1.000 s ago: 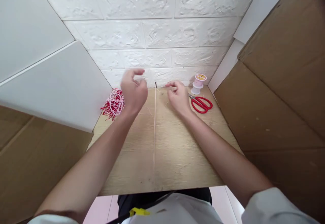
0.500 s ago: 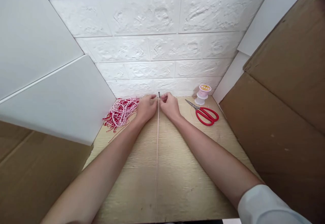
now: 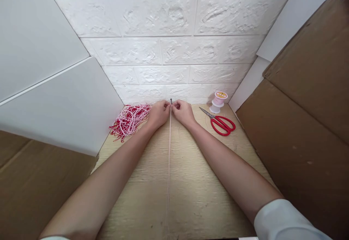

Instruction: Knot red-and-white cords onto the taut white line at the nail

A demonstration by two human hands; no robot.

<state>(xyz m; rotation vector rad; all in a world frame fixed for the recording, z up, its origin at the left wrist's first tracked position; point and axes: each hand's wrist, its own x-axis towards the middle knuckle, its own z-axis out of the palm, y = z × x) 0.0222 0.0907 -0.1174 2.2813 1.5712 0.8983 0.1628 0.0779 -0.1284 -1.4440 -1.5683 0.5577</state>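
A pale cord (image 3: pixel 169 153) runs taut from a dark nail (image 3: pixel 171 100) at the back of the wooden board down toward the near edge. On its left side, my left hand (image 3: pixel 160 113) has thumb and fingertips pinched together on the cord just below the nail. My right hand (image 3: pixel 183 112) is closed at the same spot from the right, its fingers curled and fingertips at the cord. The two hands almost touch. Any knot or loop between the fingertips is too small to make out.
Tangled red, pink and white cords (image 3: pixel 129 120) lie at the back left. Red-handled scissors (image 3: pixel 222 125) rest at the right, blades toward the wall. Behind them stand two stacked thread spools (image 3: pixel 219 101). White panels and brown cardboard (image 3: pixel 300 123) flank the board (image 3: pixel 207 196).
The fingers of my left hand have closed in from slightly apart to a pinch at the cord. My right hand has barely moved. The view has shifted a little.
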